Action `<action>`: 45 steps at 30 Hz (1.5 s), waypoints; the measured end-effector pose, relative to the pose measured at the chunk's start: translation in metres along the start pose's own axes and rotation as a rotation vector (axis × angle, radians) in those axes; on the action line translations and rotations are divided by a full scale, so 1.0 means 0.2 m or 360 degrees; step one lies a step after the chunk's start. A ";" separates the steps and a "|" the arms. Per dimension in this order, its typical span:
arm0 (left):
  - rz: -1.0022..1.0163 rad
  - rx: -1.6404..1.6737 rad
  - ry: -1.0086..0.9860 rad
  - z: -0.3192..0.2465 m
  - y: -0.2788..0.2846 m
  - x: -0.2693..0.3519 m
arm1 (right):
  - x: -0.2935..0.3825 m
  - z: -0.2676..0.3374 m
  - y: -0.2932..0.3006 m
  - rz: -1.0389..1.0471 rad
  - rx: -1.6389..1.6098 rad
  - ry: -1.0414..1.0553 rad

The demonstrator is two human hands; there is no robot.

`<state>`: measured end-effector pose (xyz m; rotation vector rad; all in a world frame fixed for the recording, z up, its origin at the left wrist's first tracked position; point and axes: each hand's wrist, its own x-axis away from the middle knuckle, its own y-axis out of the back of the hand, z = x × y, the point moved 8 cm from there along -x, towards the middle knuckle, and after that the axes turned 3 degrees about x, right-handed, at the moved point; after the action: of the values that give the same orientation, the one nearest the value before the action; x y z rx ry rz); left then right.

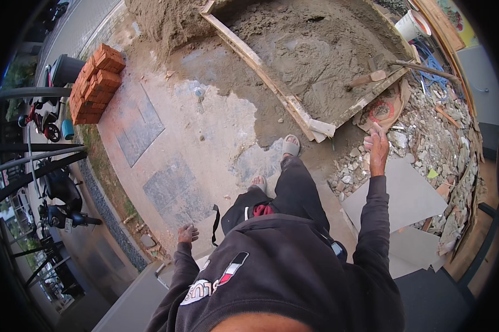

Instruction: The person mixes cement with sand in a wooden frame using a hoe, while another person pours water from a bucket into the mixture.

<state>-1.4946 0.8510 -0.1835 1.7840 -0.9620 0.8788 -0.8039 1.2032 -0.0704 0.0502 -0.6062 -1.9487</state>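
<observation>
My left hand (187,233) hangs beside my left hip with nothing in it, its fingers loosely bent and a little apart. Reaching forward on the other side, my right hand (378,148) is also bare, with its fingers spread. Beyond its fingertips, in this view, lies a crumpled brown paper sack (383,108). A wooden frame (270,81) ahead of me encloses wet grey mortar (291,54). Across its near right side rests a tool with a thick wooden handle (366,79), its head partly sunk in the mortar. A thin wooden stick (430,69) crosses the corner.
Rubble (419,145) fills the right side, with grey flat slabs (399,195) over it. A white bucket (413,25) and blue hose (434,76) sit beyond. Sand (162,25) is heaped ahead. Stacked red bricks (96,87) and a parked motorcycle (65,195) are leftward.
</observation>
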 end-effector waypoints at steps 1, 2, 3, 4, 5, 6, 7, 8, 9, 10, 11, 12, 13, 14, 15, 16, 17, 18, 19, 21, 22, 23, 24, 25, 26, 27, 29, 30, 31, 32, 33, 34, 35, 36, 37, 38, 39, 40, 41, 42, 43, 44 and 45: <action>-0.0027 -0.0006 0.0053 0.02 -0.02 0.03 | -0.13 0.08 0.01 -0.0021 -0.0084 0.0060; 0.0050 0.0010 0.0071 -0.01 -0.09 0.06 | -0.26 0.16 0.05 -0.0052 -0.0151 0.0117; 0.0063 0.0014 0.0061 -0.04 -0.15 0.08 | -0.38 0.20 0.06 -0.0045 -0.0226 0.0093; 0.0087 0.0018 0.0049 -0.09 -0.22 0.09 | -0.51 0.24 0.09 -0.0045 -0.0295 0.0075; 0.0103 0.0028 0.0037 -0.12 -0.28 0.10 | -0.62 0.26 0.08 -0.0006 -0.0316 -0.0021; 0.0078 0.0035 0.0034 -0.16 -0.31 0.10 | -0.72 0.27 0.07 0.0044 -0.0337 -0.0120; 0.0095 0.0042 0.0009 -0.20 -0.36 0.11 | -0.80 0.26 0.06 0.0091 -0.0338 -0.0225; 0.0113 0.0048 -0.0015 -0.25 -0.41 0.12 | -0.87 0.25 0.03 0.0168 -0.0329 -0.0279; 0.0133 0.0056 -0.0051 -0.30 -0.45 0.12 | -0.92 0.24 -0.01 0.0240 -0.0347 -0.0369; 0.0144 0.0047 -0.0030 -0.32 -0.47 0.14 | -0.95 0.22 -0.05 0.0308 -0.0364 -0.0461; 0.0139 0.0030 -0.0017 -0.34 -0.49 0.14 | -0.97 0.20 -0.09 0.0372 -0.0380 -0.0554; 0.0132 0.0013 -0.0005 -0.36 -0.50 0.15 | -0.97 0.21 -0.11 0.0389 -0.0444 -0.0588; 0.0129 -0.0009 0.0006 -0.38 -0.51 0.14 | -0.97 0.22 -0.13 0.0366 -0.0471 -0.0618; 0.0133 -0.0033 0.0015 -0.41 -0.51 0.12 | -0.96 0.22 -0.15 0.0336 -0.0499 -0.0650; 0.0145 -0.0060 0.0032 -0.43 -0.53 0.10 | -0.94 0.23 -0.16 0.0292 -0.0519 -0.0689; 0.0167 -0.0073 0.0027 -0.47 -0.55 0.09 | -0.93 0.22 -0.19 0.0390 -0.0565 -0.0743; 0.0194 -0.0091 0.0021 -0.51 -0.56 0.08 | -0.93 0.19 -0.22 0.0480 -0.0614 -0.0796; 0.0197 -0.0137 0.0038 -0.55 -0.57 0.06 | -0.92 0.16 -0.25 0.0558 -0.0659 -0.0854; 0.0229 -0.0155 0.0031 -0.59 -0.59 0.02 | -0.90 0.13 -0.29 0.0591 -0.0790 -0.0984; 0.0284 -0.0185 0.0016 -0.68 -0.61 -0.06 | -0.84 0.05 -0.40 0.0661 -0.1069 -0.1229; 0.0303 -0.0234 0.0009 -0.77 -0.64 -0.09 | -0.81 -0.04 -0.41 0.0611 -0.1055 -0.1295; 0.0357 -0.0261 -0.0017 -0.85 -0.66 -0.16 | -0.77 -0.12 -0.43 0.0562 -0.1042 -0.1354; 0.0405 -0.0284 -0.0048 -0.93 -0.67 -0.26 | -0.71 -0.14 -0.45 0.0522 -0.1035 -0.1409; 0.0431 -0.0300 -0.0073 -1.01 -0.66 -0.33 | -0.61 -0.10 -0.51 0.0415 -0.0988 -0.1440; 0.0477 -0.0363 -0.0108 -1.11 -0.70 -0.41 | -0.53 -0.14 -0.51 0.0421 -0.0975 -0.1384; 0.0502 -0.0424 -0.0139 -1.25 -0.73 -0.49 | -0.46 -0.15 -0.52 0.0410 -0.0906 -0.1327; 0.0516 -0.0467 -0.0325 -1.57 -0.81 -0.63 | -0.34 -0.20 -0.54 0.0330 -0.0707 -0.1300; 0.0553 -0.0492 -0.0391 -1.72 -0.87 -0.68 | -0.27 -0.22 -0.56 0.0325 -0.0663 -0.1269; 0.0580 -0.0519 -0.0463 -1.87 -0.94 -0.73 | -0.21 -0.23 -0.59 0.0328 -0.0628 -0.1237; 0.0661 -0.0565 -0.0510 -2.00 -1.04 -0.75 | -0.16 -0.24 -0.60 0.0271 -0.0573 -0.1223; 0.0746 -0.0612 -0.0556 -2.12 -1.16 -0.76 | -0.12 -0.24 -0.60 0.0211 -0.0515 -0.1210; 0.0821 -0.0661 -0.0588 -2.21 -1.29 -0.75 | -0.07 -0.25 -0.61 0.0158 -0.0460 -0.1204; 0.0890 -0.0710 -0.0621 -2.29 -1.43 -0.73 | -0.03 -0.25 -0.62 0.0161 -0.0389 -0.1197; 0.0996 -0.0724 -0.0649 -2.33 -1.57 -0.70 | 0.00 -0.25 -0.63 0.0166 -0.0319 -0.1190; 0.1102 -0.0735 -0.0677 -2.36 -1.72 -0.66 | 0.02 -0.26 -0.63 0.0172 -0.0249 -0.1180; 0.1228 -0.0808 -0.0681 -2.35 -1.90 -0.61 | 0.05 -0.31 -0.63 0.0213 -0.0208 -0.1032; 0.1345 -0.0882 -0.0682 -2.33 -2.06 -0.56 | 0.07 -0.36 -0.62 0.0205 0.0009 -0.0924; 0.1444 -0.0895 -0.0645 -2.27 -2.21 -0.55 | 0.11 -0.40 -0.63 0.0212 0.0219 -0.0815; 0.1547 -0.0909 -0.0606 -2.19 -2.35 -0.52 | 0.14 -0.42 -0.63 0.0216 0.0428 -0.0705; 0.1524 -0.0876 -0.0523 -2.12 -2.46 -0.46 | 0.18 -0.39 -0.65 0.0177 0.0407 -0.0732; 0.1497 -0.0844 -0.0446 -2.04 -2.57 -0.38 | 0.21 -0.38 -0.67 0.0208 0.0423 -0.0785; 0.1528 -0.0842 -0.0337 -1.95 -2.68 -0.31 | 0.25 -0.36 -0.68 0.0236 0.0439 -0.0839; 0.1557 -0.0832 -0.0235 -1.87 -2.78 -0.25 | 0.28 -0.36 -0.69 0.0265 0.0456 -0.0883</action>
<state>-1.0886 1.3712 -0.3058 0.8843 -2.0135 0.9314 -0.9236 1.1718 -0.1791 -0.3623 -1.2113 -1.6978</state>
